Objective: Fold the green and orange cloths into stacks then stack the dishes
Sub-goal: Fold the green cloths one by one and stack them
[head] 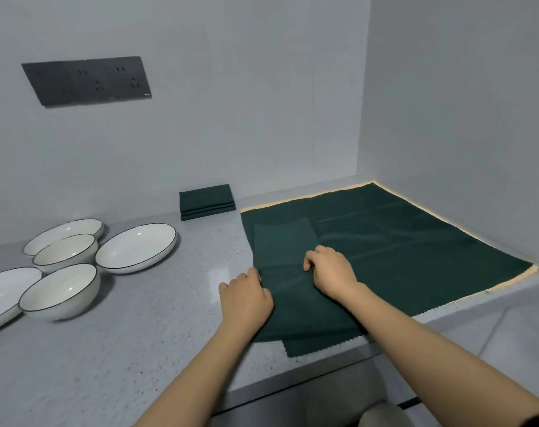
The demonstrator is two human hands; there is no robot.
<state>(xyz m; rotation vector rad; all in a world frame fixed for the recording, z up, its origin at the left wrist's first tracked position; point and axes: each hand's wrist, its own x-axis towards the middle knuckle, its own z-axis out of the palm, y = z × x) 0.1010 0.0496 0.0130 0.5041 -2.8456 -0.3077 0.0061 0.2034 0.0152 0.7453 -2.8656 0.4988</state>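
A partly folded green cloth [285,251] lies lengthwise on the grey counter [123,334], on top of a flat spread green cloth [400,251]. A pale orange edge [308,197] shows under the spread cloth along the back and right. My left hand [246,295] grips the folded cloth's left edge. My right hand [330,268] pinches the cloth near its middle with curled fingers. A small stack of folded green cloths [206,201] sits against the back wall. At the left stand several white dishes with dark rims: shallow plates [135,246] and deeper bowls [58,291].
A dark socket panel [88,81] is mounted on the back wall. A side wall [462,118] closes the counter on the right. The counter's front edge [293,386] runs diagonally below my forearms, with the floor beyond at the right.
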